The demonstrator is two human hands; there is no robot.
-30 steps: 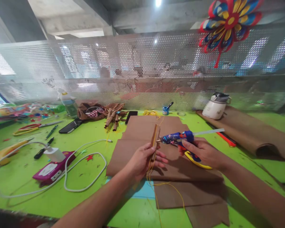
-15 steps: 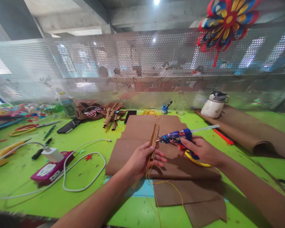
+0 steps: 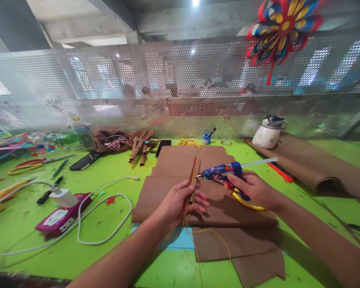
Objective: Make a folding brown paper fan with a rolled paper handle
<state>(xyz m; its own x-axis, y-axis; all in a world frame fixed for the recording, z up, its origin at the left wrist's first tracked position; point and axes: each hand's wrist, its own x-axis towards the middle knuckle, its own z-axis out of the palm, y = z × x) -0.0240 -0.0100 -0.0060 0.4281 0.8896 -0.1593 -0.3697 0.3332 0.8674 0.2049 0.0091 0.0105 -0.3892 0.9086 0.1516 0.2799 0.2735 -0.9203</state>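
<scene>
My left hand (image 3: pixel 181 200) pinches a narrow folded strip of brown paper (image 3: pixel 193 173) between thumb and fingers, held upright. Yellow string (image 3: pixel 186 220) runs along the strip and trails below the hand in loose loops. My right hand (image 3: pixel 252 190) is closed around a blue glue gun (image 3: pixel 220 172), with a clear glue stick (image 3: pixel 259 162) sticking out of its back. The gun's metal nozzle is at the strip's right edge; whether it touches is too small to tell. Beneath both hands lie brown paper sheets (image 3: pixel 165 200), partly over a light blue sheet (image 3: pixel 180 239).
Left on the green table (image 3: pixel 108 260) are a magenta power strip (image 3: pixel 63 216), white cable (image 3: pixel 105 243), scissors (image 3: pixel 42 161) and a phone (image 3: pixel 84 161). Rolled paper pieces (image 3: pixel 136 150) lie farther back. A white bottle (image 3: pixel 267 134) rests on brown paper at right, beside a red-orange cutter (image 3: pixel 283 174).
The view has shifted very slightly, so the surroundings sit a little farther left. Both hands, the paper strip and the glue gun keep nearly the same positions.
</scene>
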